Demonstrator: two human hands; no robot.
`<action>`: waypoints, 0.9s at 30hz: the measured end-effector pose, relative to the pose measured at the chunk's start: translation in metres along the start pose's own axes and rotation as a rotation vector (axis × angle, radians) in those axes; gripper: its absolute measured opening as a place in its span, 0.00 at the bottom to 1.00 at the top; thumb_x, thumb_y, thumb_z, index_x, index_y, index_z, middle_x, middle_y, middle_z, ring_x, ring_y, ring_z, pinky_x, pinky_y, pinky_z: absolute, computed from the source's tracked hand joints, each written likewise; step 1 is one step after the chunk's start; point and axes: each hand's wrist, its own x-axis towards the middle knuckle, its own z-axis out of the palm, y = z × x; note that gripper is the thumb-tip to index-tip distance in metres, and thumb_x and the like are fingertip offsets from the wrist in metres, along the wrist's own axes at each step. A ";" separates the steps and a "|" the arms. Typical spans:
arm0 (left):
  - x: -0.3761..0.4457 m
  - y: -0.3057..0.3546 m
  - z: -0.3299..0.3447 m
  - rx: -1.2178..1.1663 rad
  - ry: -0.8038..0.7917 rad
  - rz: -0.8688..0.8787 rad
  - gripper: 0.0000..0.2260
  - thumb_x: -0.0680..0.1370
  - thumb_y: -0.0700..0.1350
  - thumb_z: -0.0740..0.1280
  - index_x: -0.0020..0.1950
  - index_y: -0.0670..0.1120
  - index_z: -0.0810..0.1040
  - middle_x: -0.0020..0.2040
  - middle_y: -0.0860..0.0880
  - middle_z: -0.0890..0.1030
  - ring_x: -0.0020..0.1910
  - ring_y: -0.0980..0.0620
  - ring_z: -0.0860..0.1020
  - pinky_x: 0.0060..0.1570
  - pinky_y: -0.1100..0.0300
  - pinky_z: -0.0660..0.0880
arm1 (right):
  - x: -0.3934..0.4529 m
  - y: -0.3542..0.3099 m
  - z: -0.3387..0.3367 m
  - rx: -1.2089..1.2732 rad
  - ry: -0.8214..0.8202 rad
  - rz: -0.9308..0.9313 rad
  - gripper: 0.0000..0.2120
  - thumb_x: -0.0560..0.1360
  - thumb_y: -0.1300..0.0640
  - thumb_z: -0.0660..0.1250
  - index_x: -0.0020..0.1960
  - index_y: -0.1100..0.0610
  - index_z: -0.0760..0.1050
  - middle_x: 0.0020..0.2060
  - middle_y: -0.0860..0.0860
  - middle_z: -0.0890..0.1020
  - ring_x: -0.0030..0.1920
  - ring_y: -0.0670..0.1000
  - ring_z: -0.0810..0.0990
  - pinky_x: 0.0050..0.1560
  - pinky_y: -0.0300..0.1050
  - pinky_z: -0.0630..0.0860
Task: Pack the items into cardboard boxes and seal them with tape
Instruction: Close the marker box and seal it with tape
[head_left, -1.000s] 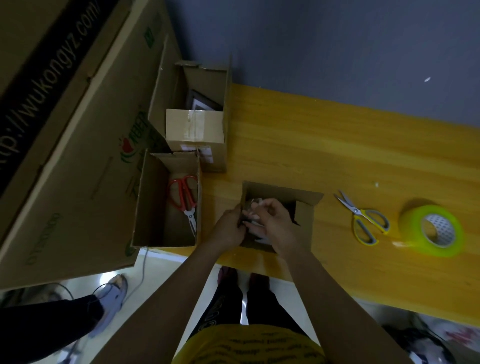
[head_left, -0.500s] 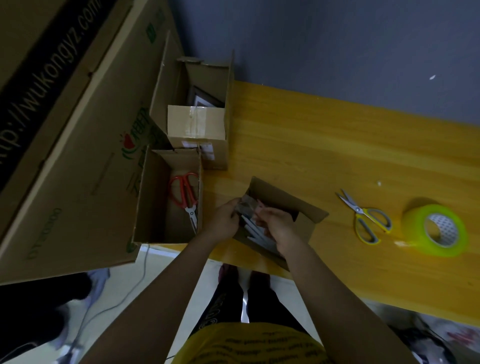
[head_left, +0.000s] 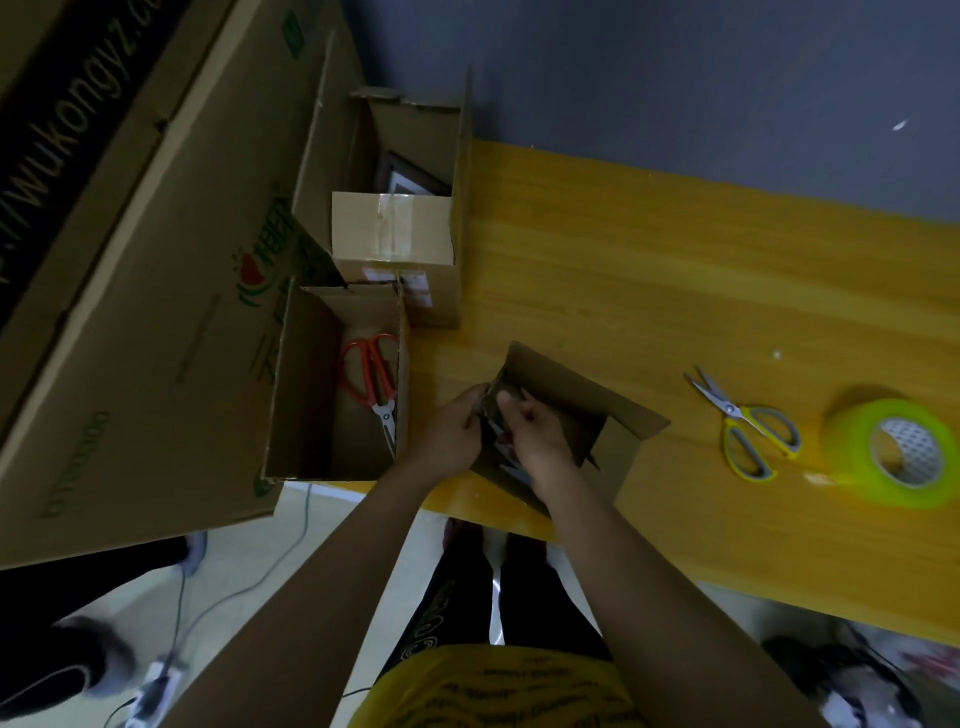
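Observation:
A small open cardboard box (head_left: 618, 447) sits tilted at the near edge of the yellow wooden table (head_left: 649, 291). My left hand (head_left: 452, 434) grips the box's left flap, fingers curled on its edge. My right hand (head_left: 537, 436) is inside the box mouth, fingers curled around the flap and the pale items in it; what the items are is unclear. Yellow-handled scissors (head_left: 748, 431) lie open on the table to the right. A roll of yellow-green tape (head_left: 893, 452) stands beyond them at the far right.
An open box (head_left: 306, 395) holding red scissors (head_left: 371, 379) stands left of my hands. Behind it an open box (head_left: 415, 171) holds a taped smaller box (head_left: 392, 228) and a dark frame. A huge carton (head_left: 130, 234) fills the left. The floor and my legs are below.
The small box has tipped and turned further, its far flap rising. Both hands have shifted to its left flap, with my right hand deeper in the opening.

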 end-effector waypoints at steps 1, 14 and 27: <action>0.000 -0.001 0.000 -0.003 0.002 -0.002 0.20 0.83 0.39 0.53 0.74 0.51 0.63 0.66 0.46 0.74 0.60 0.51 0.74 0.53 0.63 0.69 | 0.000 0.000 0.002 -0.021 0.013 -0.009 0.09 0.78 0.42 0.62 0.50 0.47 0.72 0.44 0.43 0.77 0.43 0.41 0.76 0.36 0.37 0.69; 0.017 0.008 0.006 0.112 0.094 -0.129 0.18 0.82 0.57 0.55 0.66 0.47 0.71 0.54 0.50 0.76 0.48 0.53 0.74 0.38 0.63 0.67 | 0.008 0.004 0.012 -0.003 0.095 -0.011 0.07 0.80 0.49 0.60 0.46 0.51 0.72 0.45 0.53 0.79 0.44 0.50 0.77 0.44 0.45 0.73; 0.020 0.019 0.019 0.735 0.147 -0.108 0.10 0.83 0.43 0.54 0.59 0.41 0.70 0.48 0.43 0.79 0.35 0.49 0.73 0.28 0.61 0.62 | 0.011 -0.001 0.011 0.039 0.007 0.113 0.08 0.82 0.52 0.58 0.52 0.47 0.76 0.45 0.48 0.81 0.46 0.49 0.78 0.42 0.44 0.74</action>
